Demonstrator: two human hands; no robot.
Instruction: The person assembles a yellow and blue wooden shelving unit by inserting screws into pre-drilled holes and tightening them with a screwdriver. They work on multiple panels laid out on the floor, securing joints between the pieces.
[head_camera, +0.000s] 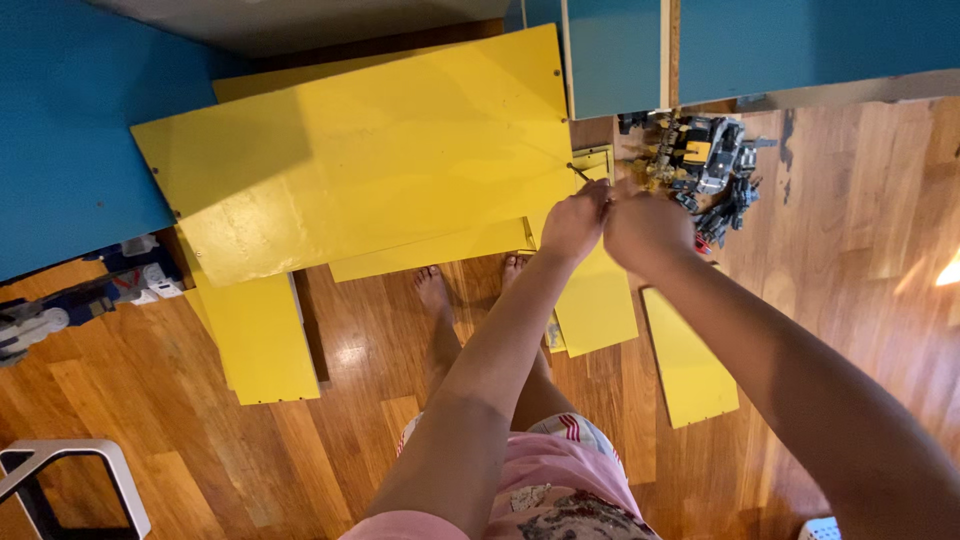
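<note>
Fingers of your left hand (574, 222) and right hand (645, 228) pinch together at a thin dark screw-like pin (578, 171). It meets the large glossy yellow wooden panel (360, 160) at its edge, likely steadied for alignment.

bare arms and feet, pink patterned shorts (560, 470).

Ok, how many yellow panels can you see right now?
6, perhaps more hidden: large top panel, one behind it, one beneath its lower edge, left floor panel, middle, right.
</note>
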